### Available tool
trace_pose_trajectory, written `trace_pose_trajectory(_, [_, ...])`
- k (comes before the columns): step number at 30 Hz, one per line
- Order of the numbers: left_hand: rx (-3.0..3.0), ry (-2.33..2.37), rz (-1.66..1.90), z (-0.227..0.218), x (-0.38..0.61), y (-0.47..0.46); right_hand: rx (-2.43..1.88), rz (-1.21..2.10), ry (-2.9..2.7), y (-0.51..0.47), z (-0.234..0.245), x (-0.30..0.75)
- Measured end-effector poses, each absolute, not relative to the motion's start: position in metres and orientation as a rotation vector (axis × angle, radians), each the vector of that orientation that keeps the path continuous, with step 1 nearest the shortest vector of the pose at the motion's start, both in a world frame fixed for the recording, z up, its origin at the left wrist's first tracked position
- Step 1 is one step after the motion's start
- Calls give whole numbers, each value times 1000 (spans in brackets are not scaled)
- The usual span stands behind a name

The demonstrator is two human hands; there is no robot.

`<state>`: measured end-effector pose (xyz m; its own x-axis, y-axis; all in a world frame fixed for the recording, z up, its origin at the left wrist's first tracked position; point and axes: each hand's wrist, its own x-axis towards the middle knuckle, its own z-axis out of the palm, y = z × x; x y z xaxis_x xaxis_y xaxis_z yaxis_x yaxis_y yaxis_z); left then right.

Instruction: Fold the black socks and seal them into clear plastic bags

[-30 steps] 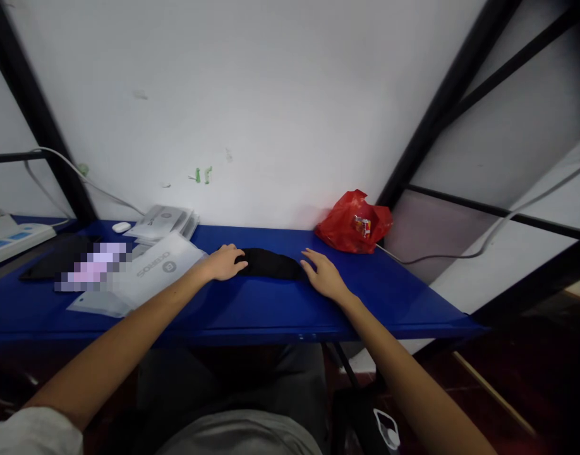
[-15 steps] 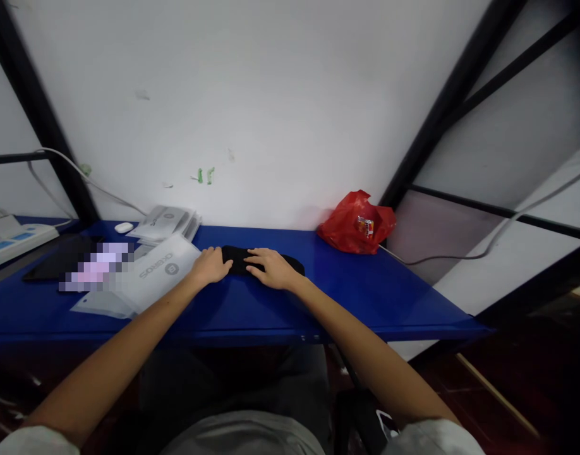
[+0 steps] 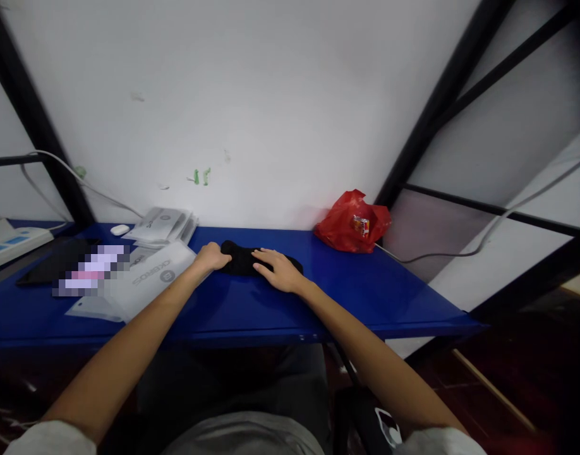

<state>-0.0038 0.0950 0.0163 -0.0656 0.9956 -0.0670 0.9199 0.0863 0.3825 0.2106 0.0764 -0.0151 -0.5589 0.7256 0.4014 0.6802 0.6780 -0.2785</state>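
A long, narrow piece of soft black cloth, by its shape a black sock [image 3: 242, 261], lies crosswise on the blue table [image 3: 366, 297]. My left hand [image 3: 213, 256] is closed on its left end, which is bunched up a little beside the thumb. Flat on the right part of the sock rests my right hand [image 3: 279, 272], fingers stretched out and somewhat spread. The sock's right end shows beyond this hand, and its middle is partly covered by the fingertips.
Left of my hands lies a pale printed plastic pouch [image 3: 148, 278], with a stack of similar pouches [image 3: 162, 226] behind. Farther left are a white case [image 3: 120, 230], a blurred phone [image 3: 93, 270], a black tablet [image 3: 53, 262] and a power strip [image 3: 19, 245]. A red plastic bag [image 3: 349, 224] stands back right.
My left hand has drawn slightly left with the sock's end, which now bunches up higher. The right hand stays flat on the sock. The whole view has shifted a little.
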Motion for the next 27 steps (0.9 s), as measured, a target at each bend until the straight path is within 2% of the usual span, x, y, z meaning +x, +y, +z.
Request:
trace_pose_trajectory(11, [2295, 2264, 603, 54, 14, 56, -1566, 108, -2011, 74, -25, 311])
trace_pose_trajectory(18, [2642, 2034, 482, 37, 63, 41, -1584, 69, -2118, 74, -38, 310])
trace_pose_trajectory(21, [2646, 1717, 438, 27, 66, 41, -1581, 58, -2128, 74, -39, 311])
trace_pose_trajectory(24, [2629, 1424, 522, 19, 53, 42, -1560, 61, -2120, 72, -37, 310])
trace_pose_trajectory(27, [2619, 1419, 671, 14, 33, 43, -1482, 59, -2098, 68, -33, 300])
